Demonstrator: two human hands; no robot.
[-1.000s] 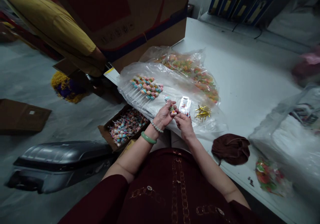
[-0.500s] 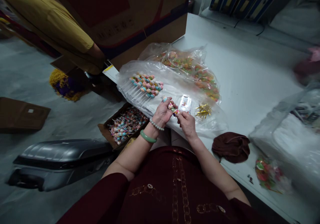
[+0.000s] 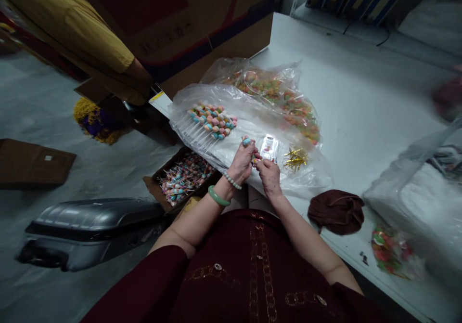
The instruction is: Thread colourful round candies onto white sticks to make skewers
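My left hand [image 3: 243, 161], with a bead bracelet and a green bangle at the wrist, is closed around a candy skewer [image 3: 246, 141]; its blue and pale top pokes out above my fingers. At the lower end of the skewer my right hand [image 3: 269, 174] is closed in a pinch, fingertips touching my left hand's fingers. What exactly the right fingers grip is small and partly hidden. On the clear plastic sheet ahead lie a bunch of pastel candy skewers [image 3: 212, 120] with white sticks, a small clear packet [image 3: 269, 147] and several gold twist ties [image 3: 296, 159].
A bag of orange and green candies [image 3: 281, 92] lies behind. An open carton of small lollipops [image 3: 186, 176] stands at lower left, beside a grey suitcase [image 3: 94, 226]. A brown cloth [image 3: 336, 211] is on the white table [image 3: 353, 101]. A person's yellow sleeve [image 3: 97, 39] shows near a large carton [image 3: 216, 53].
My left hand has turned and closed further around the candy skewer, hiding its middle. My right hand stays at its lower end. The whole view has shifted slightly.
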